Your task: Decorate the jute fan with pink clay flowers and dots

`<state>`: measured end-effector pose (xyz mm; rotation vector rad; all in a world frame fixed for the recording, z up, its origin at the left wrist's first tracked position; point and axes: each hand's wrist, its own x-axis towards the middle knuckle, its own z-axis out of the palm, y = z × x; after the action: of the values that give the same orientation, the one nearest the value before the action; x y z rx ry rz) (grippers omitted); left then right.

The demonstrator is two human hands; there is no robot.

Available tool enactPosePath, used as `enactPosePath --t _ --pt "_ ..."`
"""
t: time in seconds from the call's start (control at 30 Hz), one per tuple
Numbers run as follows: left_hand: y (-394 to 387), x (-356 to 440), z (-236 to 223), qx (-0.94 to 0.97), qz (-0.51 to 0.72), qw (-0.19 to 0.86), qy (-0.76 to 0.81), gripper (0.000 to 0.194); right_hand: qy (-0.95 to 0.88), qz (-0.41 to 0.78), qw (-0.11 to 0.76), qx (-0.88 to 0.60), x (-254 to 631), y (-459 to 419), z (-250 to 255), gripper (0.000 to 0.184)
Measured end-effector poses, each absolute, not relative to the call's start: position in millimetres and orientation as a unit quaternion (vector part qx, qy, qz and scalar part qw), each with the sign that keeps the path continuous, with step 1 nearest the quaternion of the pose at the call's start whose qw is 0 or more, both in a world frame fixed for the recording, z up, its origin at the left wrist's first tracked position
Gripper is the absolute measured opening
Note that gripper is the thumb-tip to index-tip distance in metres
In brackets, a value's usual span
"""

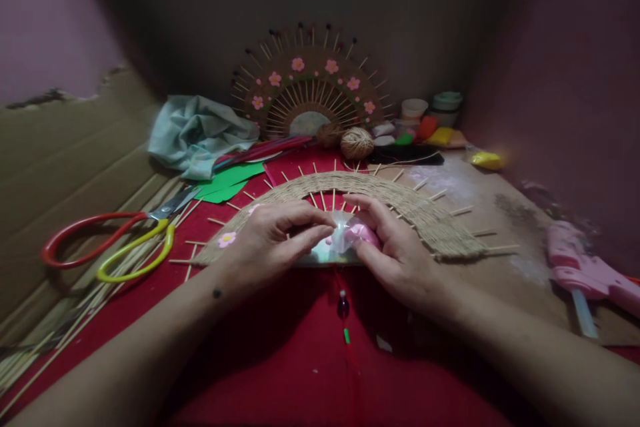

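My left hand (280, 233) and my right hand (387, 240) meet over a half-round woven fan piece (430, 217) with wooden sticks poking out of its rim. Both hands pinch a small clear plastic bag (343, 237) between their fingertips. Something pink (363, 233) sits in the bag against my right fingers. A pink paper flower (227, 239) lies on the weave left of my left hand. A red string with a dark bead (343, 305) hangs down below the hands.
Scissors with a red and a yellow handle (115, 247) lie at the left on the red cloth (300, 360). A pink glue gun (585, 273) rests at the right. A finished flowered fan (310, 90), twine ball (357, 143), green paper (230, 181), crumpled cloth (197, 133) and jars (415, 110) stand behind.
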<state>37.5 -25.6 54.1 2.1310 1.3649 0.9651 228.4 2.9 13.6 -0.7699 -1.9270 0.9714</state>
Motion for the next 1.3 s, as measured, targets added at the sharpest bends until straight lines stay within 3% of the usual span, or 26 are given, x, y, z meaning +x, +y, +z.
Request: enactPosePath --t 0.23,0.43,0.7,0.93,1.07,1.3 --pt "-22 43 55 0.754 0.258 0.294 0.528 0.019 -0.777 0.381 0.403 -0.297 228 1 12 0.047" --pt "-23 45 57 0.771 0.202 0.264 0.544 0.028 -0.784 0.384 0.403 -0.274 227 -3 10 0.052" --pt "-21 42 51 0.686 0.225 0.428 0.544 0.034 -0.788 0.396 0.378 -0.281 228 -2 16 0.046" --pt "-21 39 51 0.72 0.289 0.31 0.55 0.035 -0.615 0.665 0.355 -0.231 232 6 19 0.042" --pt "-22 38 53 0.742 0.292 0.29 0.53 0.031 -0.566 0.7 0.372 -0.226 230 9 14 0.033" --pt "-23 43 54 0.741 0.31 0.318 0.504 0.01 -0.525 0.723 0.384 -0.231 225 7 13 0.038"
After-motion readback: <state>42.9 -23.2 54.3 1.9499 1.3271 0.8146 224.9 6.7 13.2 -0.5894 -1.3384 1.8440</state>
